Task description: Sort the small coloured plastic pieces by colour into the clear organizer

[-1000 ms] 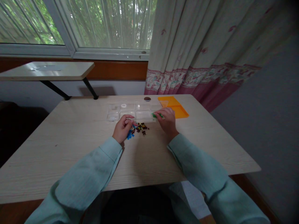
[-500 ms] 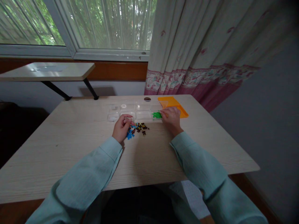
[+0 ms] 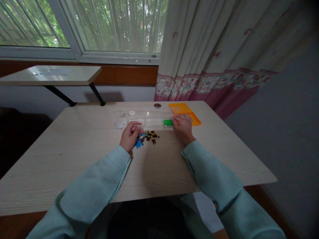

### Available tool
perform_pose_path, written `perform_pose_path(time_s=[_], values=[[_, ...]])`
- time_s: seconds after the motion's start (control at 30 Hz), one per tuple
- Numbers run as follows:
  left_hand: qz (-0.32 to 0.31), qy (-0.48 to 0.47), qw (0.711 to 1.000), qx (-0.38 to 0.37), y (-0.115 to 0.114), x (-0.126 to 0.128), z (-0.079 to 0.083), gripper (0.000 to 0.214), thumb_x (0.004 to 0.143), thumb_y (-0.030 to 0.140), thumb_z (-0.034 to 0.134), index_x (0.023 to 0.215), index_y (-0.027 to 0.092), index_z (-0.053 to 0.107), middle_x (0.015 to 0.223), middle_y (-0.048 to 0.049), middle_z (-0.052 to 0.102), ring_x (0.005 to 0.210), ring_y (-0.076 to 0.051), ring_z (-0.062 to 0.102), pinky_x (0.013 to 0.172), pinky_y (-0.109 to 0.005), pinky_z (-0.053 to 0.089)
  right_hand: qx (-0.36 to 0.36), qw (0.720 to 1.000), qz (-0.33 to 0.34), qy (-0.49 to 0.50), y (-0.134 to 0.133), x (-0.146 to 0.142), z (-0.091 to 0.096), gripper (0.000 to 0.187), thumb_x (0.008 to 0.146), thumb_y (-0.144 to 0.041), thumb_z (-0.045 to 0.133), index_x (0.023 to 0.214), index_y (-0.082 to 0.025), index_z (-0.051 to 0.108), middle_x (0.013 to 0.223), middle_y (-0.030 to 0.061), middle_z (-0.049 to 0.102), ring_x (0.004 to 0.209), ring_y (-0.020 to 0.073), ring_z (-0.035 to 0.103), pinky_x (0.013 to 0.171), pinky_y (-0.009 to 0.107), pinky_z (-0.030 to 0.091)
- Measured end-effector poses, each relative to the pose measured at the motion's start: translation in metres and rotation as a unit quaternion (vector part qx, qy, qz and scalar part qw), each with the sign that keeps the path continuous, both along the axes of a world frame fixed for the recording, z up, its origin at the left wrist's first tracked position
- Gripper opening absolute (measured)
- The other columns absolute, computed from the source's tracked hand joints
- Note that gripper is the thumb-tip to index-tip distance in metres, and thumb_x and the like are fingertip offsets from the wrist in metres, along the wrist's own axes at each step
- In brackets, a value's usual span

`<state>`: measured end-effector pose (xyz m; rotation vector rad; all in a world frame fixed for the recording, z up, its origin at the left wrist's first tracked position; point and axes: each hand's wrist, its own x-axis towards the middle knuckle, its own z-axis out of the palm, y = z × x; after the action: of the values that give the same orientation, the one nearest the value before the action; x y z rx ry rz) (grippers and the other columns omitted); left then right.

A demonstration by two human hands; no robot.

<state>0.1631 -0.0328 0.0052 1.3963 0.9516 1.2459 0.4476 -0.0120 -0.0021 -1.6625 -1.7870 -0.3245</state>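
Note:
A clear compartment tray (image 3: 153, 122) lies across the back of the table. Small green pieces (image 3: 167, 122) fill its front right compartment. My right hand (image 3: 183, 126) is over that compartment's right side, fingers pinched; whatever is between the fingertips is too small to make out. My left hand (image 3: 131, 134) rests at the tray's front edge with its fingers curled together, and their contents are hidden. Just right of the left hand lies a loose pile of small building bricks: blue pieces (image 3: 139, 142) nearest it, dark brown and yellow pieces (image 3: 151, 135) farther right.
An orange tray (image 3: 193, 117) stands behind my right hand, partly under the clear tray's corner. A dark round spot (image 3: 157, 105) is near the table's back edge. A raised white shelf (image 3: 62, 76) on black legs stands at the back left. A curtain (image 3: 189, 79) hangs behind.
Almost nothing differs. Both hands hold their places, the pile looks the same, and the view has shifted very slightly.

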Motion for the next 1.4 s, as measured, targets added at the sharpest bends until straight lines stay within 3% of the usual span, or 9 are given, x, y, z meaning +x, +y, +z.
perform_pose_path(time_s=[0.3, 0.47, 0.63, 0.73, 0.83, 1.03, 1.4], values=[[0.014, 0.059, 0.997, 0.049, 0.0, -0.001, -0.001, 0.027, 0.083, 0.042, 0.056, 0.102, 0.022, 0.055, 0.064, 0.0038, 0.058, 0.057, -0.011, 0.055, 0.056, -0.021, 0.042, 0.005, 1.0, 0.013, 0.01, -0.002, -0.007, 0.003, 0.027, 0.089, -0.035, 0.049, 0.091, -0.022, 0.072, 0.093, 0.0059, 0.069, 0.093, 0.0241, 0.051, 0.083, 0.038, 0.032], [0.037, 0.144, 0.984, 0.099, 0.001, -0.004, -0.003, 0.024, 0.087, 0.039, 0.051, 0.104, 0.023, 0.057, 0.066, 0.0027, 0.054, 0.062, -0.012, 0.053, 0.061, -0.024, 0.043, 0.013, 0.999, 0.025, 0.014, -0.004, -0.009, 0.006, 0.027, 0.09, -0.034, 0.049, 0.092, -0.022, 0.072, 0.093, 0.0063, 0.069, 0.093, 0.0239, 0.051, 0.084, 0.038, 0.033], [0.05, 0.292, 0.93, 0.217, 0.005, -0.01, -0.001, 0.02, 0.086, 0.032, 0.053, 0.101, 0.021, 0.062, 0.078, -0.0014, 0.057, 0.078, -0.017, 0.053, 0.077, -0.032, 0.044, 0.025, 0.998, 0.046, 0.018, -0.005, -0.013, 0.006, 0.027, 0.09, -0.035, 0.049, 0.09, -0.022, 0.072, 0.09, 0.0063, 0.069, 0.091, 0.0235, 0.052, 0.083, 0.038, 0.033], [0.02, 0.373, 0.885, 0.278, 0.006, -0.013, 0.001, 0.02, 0.087, 0.029, 0.054, 0.1, 0.022, 0.066, 0.088, -0.0051, 0.058, 0.09, -0.021, 0.051, 0.085, -0.038, 0.041, 0.026, 0.997, 0.064, 0.02, -0.007, -0.018, 0.005, 0.026, 0.09, -0.036, 0.049, 0.091, -0.022, 0.072, 0.089, 0.006, 0.069, 0.091, 0.0232, 0.052, 0.083, 0.039, 0.034], [-0.016, 0.409, 0.859, 0.308, 0.004, -0.011, 0.001, 0.022, 0.086, 0.03, 0.054, 0.103, 0.024, 0.067, 0.092, -0.0067, 0.056, 0.094, -0.022, 0.049, 0.086, -0.039, 0.04, 0.023, 0.997, 0.073, 0.019, -0.008, -0.023, 0.004, 0.026, 0.09, -0.036, 0.051, 0.091, -0.023, 0.072, 0.089, 0.0056, 0.069, 0.091, 0.0228, 0.052, 0.083, 0.038, 0.034], [-0.054, 0.455, 0.828, 0.323, -0.001, -0.006, -0.001, 0.025, 0.083, 0.034, 0.06, 0.106, 0.027, 0.067, 0.099, -0.0072, 0.053, 0.098, -0.024, 0.046, 0.086, -0.04, 0.039, 0.023, 0.995, 0.094, 0.023, -0.011, -0.03, 0.004, 0.025, 0.091, -0.037, 0.05, 0.09, -0.024, 0.072, 0.089, 0.004, 0.069, 0.091, 0.0217, 0.053, 0.085, 0.038, 0.034], [-0.04, 0.472, 0.826, 0.306, -0.002, -0.008, 0.001, 0.02, 0.08, 0.035, 0.063, 0.095, 0.023, 0.066, 0.1, -0.0073, 0.053, 0.099, -0.025, 0.045, 0.086, -0.041, 0.039, 0.014, 0.996, 0.088, 0.022, -0.013, -0.031, 0.009, 0.024, 0.09, -0.034, 0.051, 0.09, -0.023, 0.072, 0.089, 0.0038, 0.069, 0.091, 0.0212, 0.053, 0.085, 0.037, 0.034]])
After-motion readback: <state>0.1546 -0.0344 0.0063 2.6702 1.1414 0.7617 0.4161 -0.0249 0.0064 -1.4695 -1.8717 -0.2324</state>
